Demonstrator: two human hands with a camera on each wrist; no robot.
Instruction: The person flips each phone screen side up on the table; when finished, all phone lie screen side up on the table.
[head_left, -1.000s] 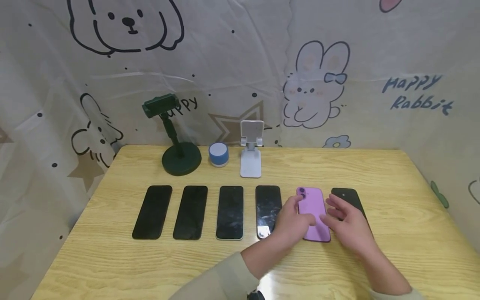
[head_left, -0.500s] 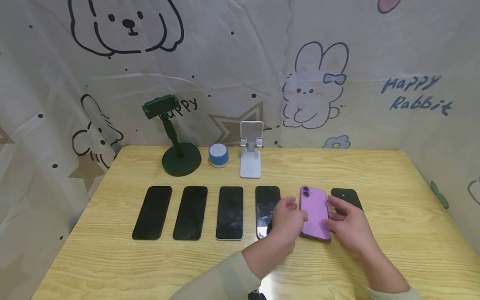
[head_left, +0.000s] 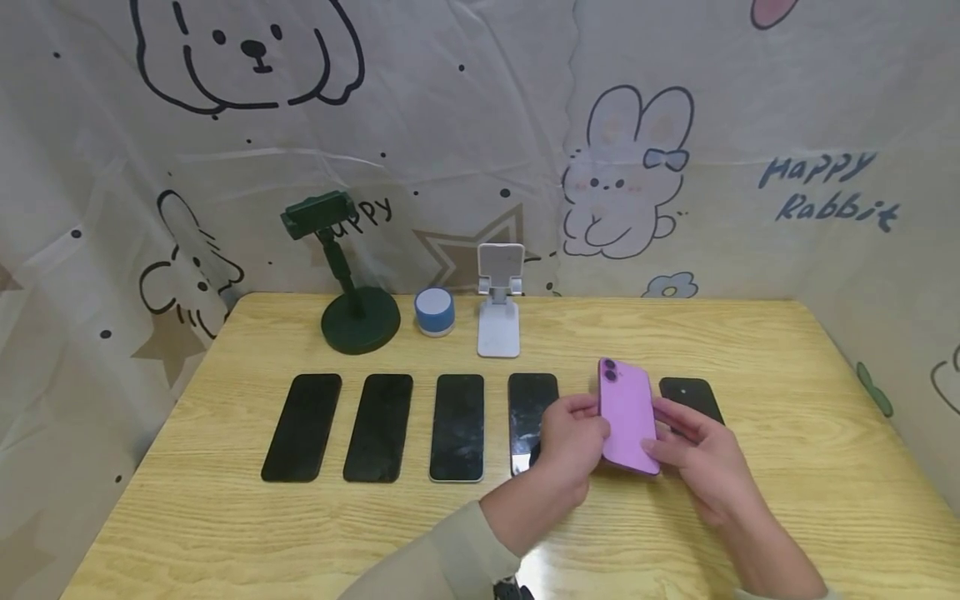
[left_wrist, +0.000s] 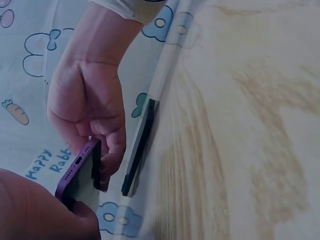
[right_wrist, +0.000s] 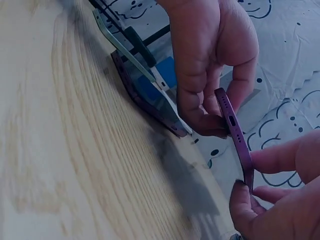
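Observation:
A purple smartphone point(head_left: 628, 417) is held up off the table, its back with two camera lenses facing up in the head view. My left hand point(head_left: 572, 446) pinches its left edge between thumb and fingers. On the opposite edge, my right hand point(head_left: 705, 458) grips with the thumb on the back and the fingers at the side. Both wrist views show the charging-port end of the purple phone point(right_wrist: 235, 127) and a hand at each side. Beneath my right hand lies a black phone point(head_left: 688, 396), partly covered. Another dark phone point(head_left: 531, 408) lies beside my left hand.
Three more dark phones, one of them the phone point(head_left: 457, 429) nearest the middle, lie in a row at left. Behind them stand a dark green phone stand point(head_left: 360, 321), a blue-and-white round container point(head_left: 435, 312) and a white folding phone stand point(head_left: 499, 329). A printed curtain hangs behind the table.
The purple phone has risen from the table and tilted up, with both hands lifting it. My left hand has moved from over its back to its left edge.

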